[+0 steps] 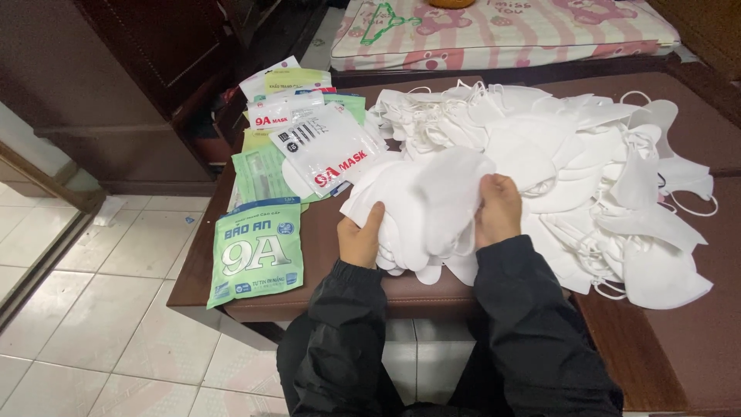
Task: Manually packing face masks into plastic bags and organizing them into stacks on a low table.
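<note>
Brown padded bench top (432,297) over pale floor tiles, that's the setting, with black sleeves coming in from 6 o'clock. Nearest thing is the small stack of white masks (421,220) sitting at the bench's near edge, held between both hands. The left hand (361,241) is at the stack's 8 o'clock, thumb up against its edge, other fingers tucked under so I can't tell how they sit. The right hand (498,210) is at 3 o'clock, fingers curled and pressed together around the folded edge of the top mask. The stack's long axis runs roughly 7 to 1 o'clock. Both hands are touching it, so neither is really nearer.

At 9 o'clock from the left hand lies a green mask packet (255,261), partly hanging off the bench edge. Further out at 11 o'clock, more packets (309,131) overlap. From 12 to 3 o'clock spreads the big loose mask pile (587,177), ear loops tangled and hard to count. Beyond, a pink patterned mattress (502,35) is cut off by the frame.
</note>
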